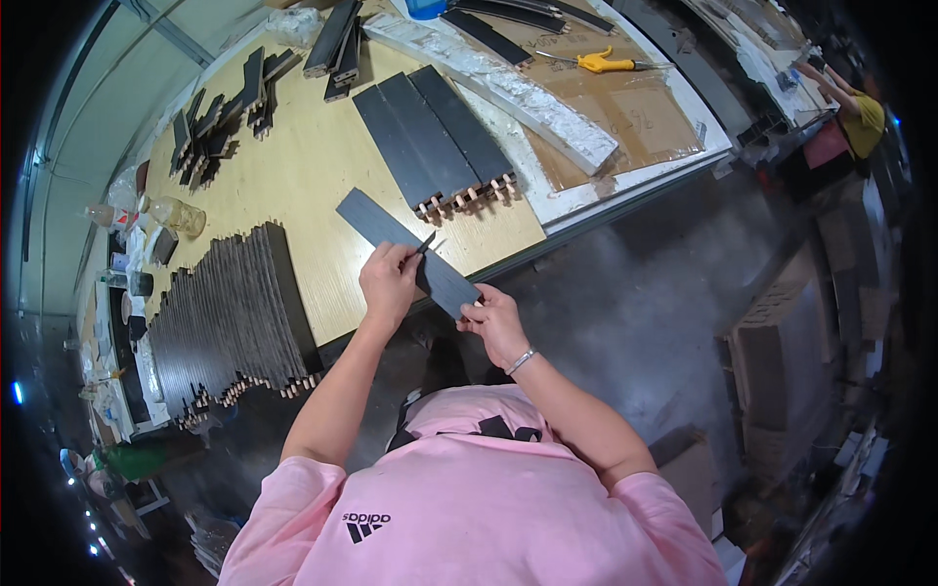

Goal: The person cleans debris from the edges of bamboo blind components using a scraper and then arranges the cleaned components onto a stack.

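Between my hands a narrow dark grey wooden board lies slantwise, its far end over the table and its near end past the front edge. My left hand is closed in a pinch on a thin black pointed tool, held against the board's face; its exact kind I cannot make out. My right hand grips the near end of the board, thumb on top. Just beyond, several wider dark boards lie side by side with wooden dowels sticking out of their near ends.
A long row of dark slats with dowels stands at left on the pale wooden table. Loose dark pieces lie behind. Farther right are a white foam strip, cardboard and a yellow air blow gun. Another person works far right.
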`<state>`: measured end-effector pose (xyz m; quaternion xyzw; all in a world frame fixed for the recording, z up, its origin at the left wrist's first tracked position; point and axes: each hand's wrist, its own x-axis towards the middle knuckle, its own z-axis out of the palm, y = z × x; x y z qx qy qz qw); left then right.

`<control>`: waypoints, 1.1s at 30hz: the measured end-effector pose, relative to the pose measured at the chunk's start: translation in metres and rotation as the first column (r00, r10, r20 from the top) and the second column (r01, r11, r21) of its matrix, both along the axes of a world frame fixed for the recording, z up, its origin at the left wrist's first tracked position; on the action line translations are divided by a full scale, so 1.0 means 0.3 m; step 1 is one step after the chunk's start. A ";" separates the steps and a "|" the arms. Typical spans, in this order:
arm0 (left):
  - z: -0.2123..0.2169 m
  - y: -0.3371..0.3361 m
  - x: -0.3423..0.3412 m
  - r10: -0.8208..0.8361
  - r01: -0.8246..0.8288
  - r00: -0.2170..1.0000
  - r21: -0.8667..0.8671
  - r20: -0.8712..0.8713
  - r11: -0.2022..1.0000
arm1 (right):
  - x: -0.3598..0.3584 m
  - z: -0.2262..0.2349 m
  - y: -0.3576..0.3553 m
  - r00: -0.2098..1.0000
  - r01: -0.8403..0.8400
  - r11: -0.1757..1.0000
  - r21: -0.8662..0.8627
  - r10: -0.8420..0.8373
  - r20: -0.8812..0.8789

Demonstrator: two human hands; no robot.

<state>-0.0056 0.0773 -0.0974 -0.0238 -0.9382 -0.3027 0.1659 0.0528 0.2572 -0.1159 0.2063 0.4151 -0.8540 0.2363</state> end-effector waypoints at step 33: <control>0.030 -0.005 0.052 -0.352 0.350 0.936 -0.070 -0.021 0.934 | -0.020 -0.039 -0.018 0.974 -0.033 0.979 0.201 0.077 -0.213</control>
